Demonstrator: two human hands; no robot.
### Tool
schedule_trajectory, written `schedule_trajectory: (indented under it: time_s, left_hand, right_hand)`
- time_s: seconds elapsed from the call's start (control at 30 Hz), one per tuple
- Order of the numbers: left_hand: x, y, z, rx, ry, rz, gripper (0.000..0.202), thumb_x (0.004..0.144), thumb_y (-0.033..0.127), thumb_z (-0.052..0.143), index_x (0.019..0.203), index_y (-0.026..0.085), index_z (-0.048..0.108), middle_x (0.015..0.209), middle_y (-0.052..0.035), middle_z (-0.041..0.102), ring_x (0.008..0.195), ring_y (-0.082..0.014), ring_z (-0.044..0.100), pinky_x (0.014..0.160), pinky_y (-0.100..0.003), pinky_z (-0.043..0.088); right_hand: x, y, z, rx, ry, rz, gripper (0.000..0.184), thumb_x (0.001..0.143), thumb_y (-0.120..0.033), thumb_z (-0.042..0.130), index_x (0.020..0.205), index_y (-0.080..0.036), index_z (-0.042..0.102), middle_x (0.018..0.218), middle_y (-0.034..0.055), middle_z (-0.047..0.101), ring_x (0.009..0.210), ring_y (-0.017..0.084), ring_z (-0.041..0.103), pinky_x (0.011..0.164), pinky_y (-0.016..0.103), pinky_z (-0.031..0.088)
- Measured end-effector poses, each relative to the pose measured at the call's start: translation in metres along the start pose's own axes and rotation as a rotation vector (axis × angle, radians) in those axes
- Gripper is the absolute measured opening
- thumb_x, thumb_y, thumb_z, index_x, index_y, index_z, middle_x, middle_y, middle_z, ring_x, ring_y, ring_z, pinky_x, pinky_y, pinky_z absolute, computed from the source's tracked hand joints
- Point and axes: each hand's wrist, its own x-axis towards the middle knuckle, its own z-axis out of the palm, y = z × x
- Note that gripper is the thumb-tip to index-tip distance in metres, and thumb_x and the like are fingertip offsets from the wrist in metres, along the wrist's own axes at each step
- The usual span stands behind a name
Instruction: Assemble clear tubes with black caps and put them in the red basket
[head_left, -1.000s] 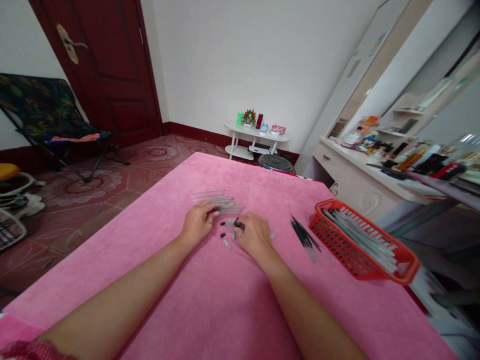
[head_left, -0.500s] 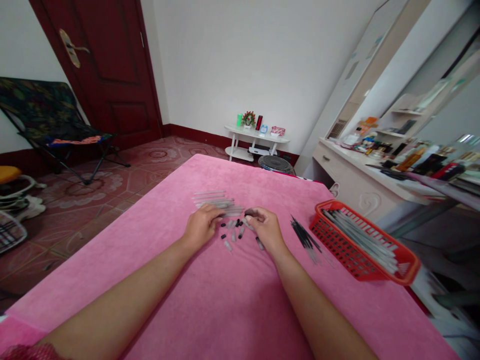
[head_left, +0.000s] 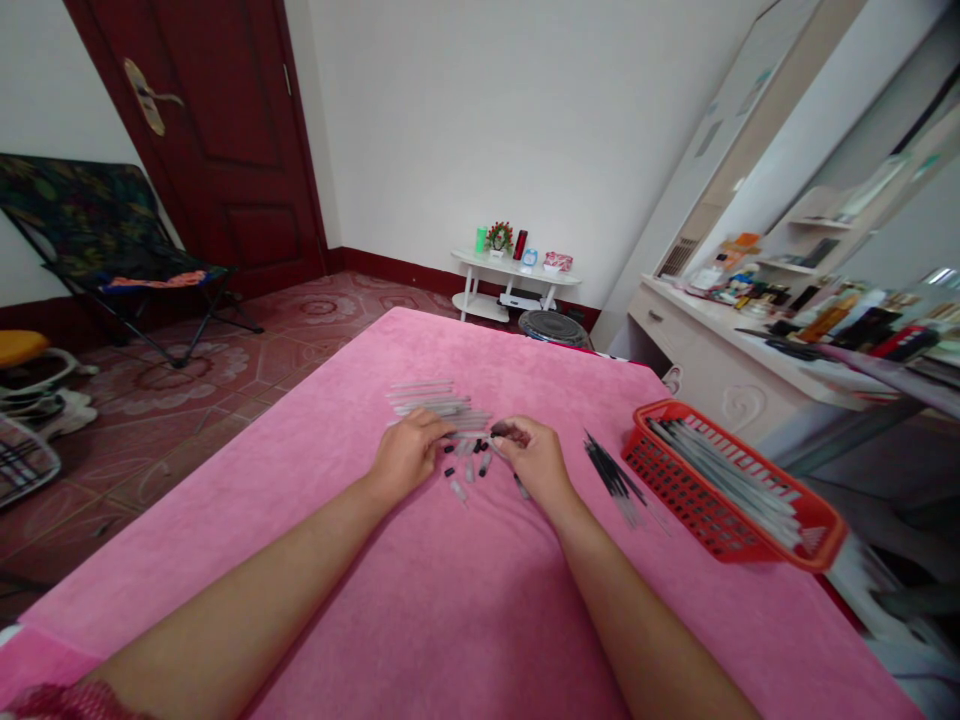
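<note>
My left hand [head_left: 407, 455] rests on the pink cloth with its fingers closed, at the near side of a row of thin translucent pen barrels [head_left: 424, 390]. Its fingertips reach the lowest barrels, and I cannot make out what they grip. Opposite it, my right hand [head_left: 536, 458] is closed in a pinch, with a small dark piece showing at its fingertips; its kind is unclear. Between and below the hands lie several small clear caps [head_left: 459, 490] and short black pieces [head_left: 449, 472]. Another small clear-and-black piece [head_left: 520, 487] lies partly under my right hand.
To the right lies a bundle of thin black-and-clear rods [head_left: 611, 475]. Beside it, a red plastic basket [head_left: 675, 500] holds many grey-white sticks [head_left: 724, 480]. A cluttered dresser [head_left: 720, 350] stands beyond, and a low white side table [head_left: 480, 263] is against the wall.
Both hands keep nearly the same place and grip. The whole view has shifted slightly to the left, and the picture is a little sharper.
</note>
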Motion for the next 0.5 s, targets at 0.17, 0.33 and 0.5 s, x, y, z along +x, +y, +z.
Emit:
schedule_trajectory:
  time_s: [0.17, 0.33, 0.5]
  left_hand:
    - [-0.0005, -0.0005, 0.0006, -0.001, -0.001, 0.007, 0.025, 0.083, 0.014, 0.052, 0.099, 0.023, 0.069, 0.087, -0.0065, 0.066, 0.085, -0.0201, 0.059, 0.074, -0.031, 0.048]
    - [-0.0003, -0.0007, 0.001, 0.005, -0.005, 0.003, 0.025, 0.083, 0.013, 0.053, 0.099, 0.023, 0.069, 0.088, -0.0062, 0.066, 0.085, -0.0204, 0.059, 0.074, -0.032, 0.048]
    - [-0.0009, 0.0004, 0.0004, 0.002, -0.02, -0.002, 0.027, 0.082, 0.011, 0.052, 0.099, 0.023, 0.069, 0.089, -0.0065, 0.066, 0.087, -0.021, 0.058, 0.075, -0.032, 0.048]
  right_hand:
    - [-0.0004, 0.0034, -0.0016, -0.074, -0.017, -0.03, 0.019, 0.069, -0.018, 0.059, 0.085, -0.016, 0.07, 0.082, 0.006, 0.07, 0.072, 0.016, 0.062, 0.068, 0.028, 0.049]
    - [-0.0009, 0.0043, 0.0008, -0.08, -0.025, -0.043, 0.027, 0.07, -0.018, 0.059, 0.095, -0.017, 0.069, 0.085, 0.0051, 0.07, 0.073, 0.015, 0.062, 0.067, 0.026, 0.048]
    - [-0.0012, 0.0001, 0.0012, -0.05, -0.027, 0.006, 0.034, 0.069, -0.016, 0.059, 0.102, -0.015, 0.066, 0.079, 0.0036, 0.067, 0.068, 0.014, 0.06, 0.063, 0.025, 0.047]
